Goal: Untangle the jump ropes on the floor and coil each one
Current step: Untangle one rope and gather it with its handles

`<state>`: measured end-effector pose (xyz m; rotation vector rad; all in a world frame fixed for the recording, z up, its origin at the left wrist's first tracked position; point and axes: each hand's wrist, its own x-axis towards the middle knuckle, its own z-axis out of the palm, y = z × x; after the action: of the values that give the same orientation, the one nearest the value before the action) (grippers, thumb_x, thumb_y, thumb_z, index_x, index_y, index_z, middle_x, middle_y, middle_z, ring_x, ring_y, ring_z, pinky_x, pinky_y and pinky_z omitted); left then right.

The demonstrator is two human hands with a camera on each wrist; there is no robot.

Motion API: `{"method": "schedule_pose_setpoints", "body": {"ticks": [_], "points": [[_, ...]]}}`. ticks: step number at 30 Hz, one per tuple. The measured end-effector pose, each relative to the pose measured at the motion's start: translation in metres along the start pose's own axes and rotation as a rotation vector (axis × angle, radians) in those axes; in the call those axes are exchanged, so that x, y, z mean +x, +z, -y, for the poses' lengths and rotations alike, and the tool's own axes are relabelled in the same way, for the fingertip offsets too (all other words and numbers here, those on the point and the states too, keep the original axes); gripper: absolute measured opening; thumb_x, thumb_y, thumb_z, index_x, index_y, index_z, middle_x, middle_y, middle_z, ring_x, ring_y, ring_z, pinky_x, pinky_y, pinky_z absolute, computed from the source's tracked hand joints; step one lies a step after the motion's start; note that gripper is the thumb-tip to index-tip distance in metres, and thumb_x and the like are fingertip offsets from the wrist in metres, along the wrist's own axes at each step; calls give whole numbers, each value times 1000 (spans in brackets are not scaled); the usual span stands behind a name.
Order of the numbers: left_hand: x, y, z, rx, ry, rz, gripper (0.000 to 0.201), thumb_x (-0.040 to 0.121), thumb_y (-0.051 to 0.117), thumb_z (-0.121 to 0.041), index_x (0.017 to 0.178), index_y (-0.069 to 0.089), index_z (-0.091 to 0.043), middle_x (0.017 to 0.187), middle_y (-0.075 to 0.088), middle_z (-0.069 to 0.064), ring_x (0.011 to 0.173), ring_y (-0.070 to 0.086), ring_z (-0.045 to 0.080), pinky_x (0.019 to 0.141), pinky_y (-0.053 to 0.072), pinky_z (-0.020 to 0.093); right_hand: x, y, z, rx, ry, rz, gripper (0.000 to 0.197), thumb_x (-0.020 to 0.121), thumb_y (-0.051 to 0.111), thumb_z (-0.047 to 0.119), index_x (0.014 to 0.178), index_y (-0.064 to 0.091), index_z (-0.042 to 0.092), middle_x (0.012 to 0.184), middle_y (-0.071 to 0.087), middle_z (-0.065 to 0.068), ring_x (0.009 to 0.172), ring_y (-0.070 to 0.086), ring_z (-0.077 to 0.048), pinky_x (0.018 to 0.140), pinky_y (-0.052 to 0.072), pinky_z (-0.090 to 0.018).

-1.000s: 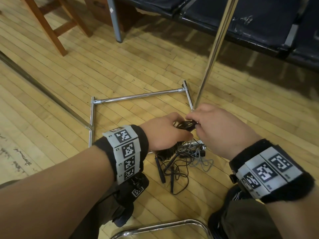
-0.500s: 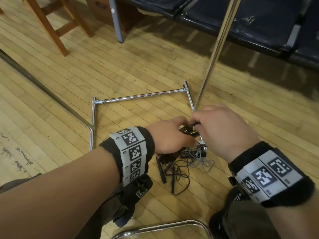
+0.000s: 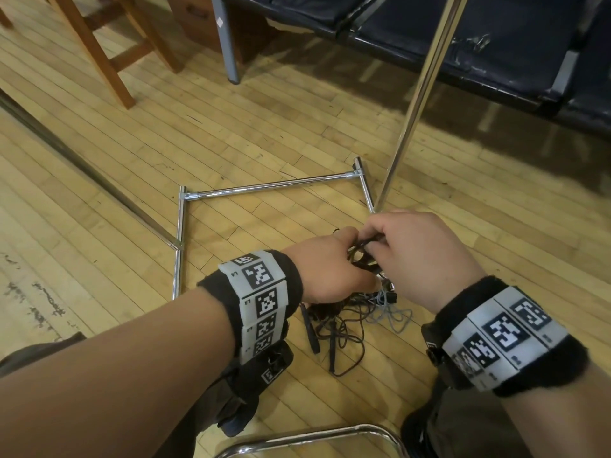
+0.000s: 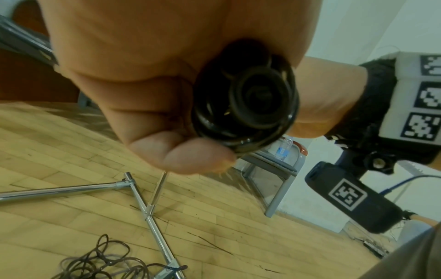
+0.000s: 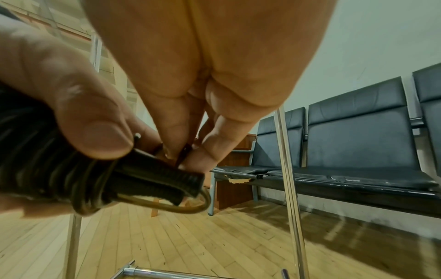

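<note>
Coiled rope (image 4: pixel 245 105) gripped between both hands (left (image 3: pixel 325 269), right (image 3: pixel 426 256)) above floor tangle (image 3: pixel 347 322)

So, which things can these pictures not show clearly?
- Rope count: in the head view the hands cover part of the tangle.
- Right hand grip: its fingertips hide what they pinch in the right wrist view.
- Coil: blurred in the left wrist view, its far side hidden by the left hand.

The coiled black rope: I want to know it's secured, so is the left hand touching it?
Touching. The left wrist view shows the left hand with its fingers wrapped round the coiled black rope, fingertips pressed against its edge.
</note>
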<state>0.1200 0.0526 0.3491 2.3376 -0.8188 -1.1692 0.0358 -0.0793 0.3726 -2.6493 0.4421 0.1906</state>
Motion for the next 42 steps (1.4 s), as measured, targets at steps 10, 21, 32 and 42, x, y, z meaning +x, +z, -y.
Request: {"method": "schedule_pose_setpoints", "body": {"ticks": [10, 21, 32, 42], "points": [[2, -3, 4, 23, -49, -26, 51, 84, 74, -60, 119, 56, -27, 92, 71, -3, 78, 69, 15, 69, 57, 32, 1, 3, -9, 39, 9, 3, 17, 96, 66, 21, 104, 71, 36, 108, 61, 14, 96, 60, -5, 82, 48, -19], [1, -2, 6, -118, -40, -45, 56, 84, 77, -51, 126, 43, -35, 95, 71, 3, 76, 66, 18, 66, 51, 31, 2, 12, -5, 122, -36, -82, 19, 94, 67, 17, 102, 74, 33, 102, 61, 13, 87, 62, -4, 77, 51, -19], [-3, -3, 5, -343, -14, -8, 62, 80, 85, -40, 130, 49, -33, 102, 76, 10, 89, 74, 31, 84, 62, 56, 8, 7, -17, 47, -63, -108, 11, 90, 71, 26, 93, 69, 37, 82, 61, 19, 78, 55, 6, 60, 33, -10], [-3, -4, 4, -397, 22, -8, 57, 78, 89, -33, 125, 56, -34, 101, 77, 10, 91, 74, 35, 83, 62, 52, 7, 7, -20, 75, -37, -63, 13, 89, 73, 26, 87, 66, 37, 87, 60, 17, 80, 56, 2, 61, 38, -15]]}}
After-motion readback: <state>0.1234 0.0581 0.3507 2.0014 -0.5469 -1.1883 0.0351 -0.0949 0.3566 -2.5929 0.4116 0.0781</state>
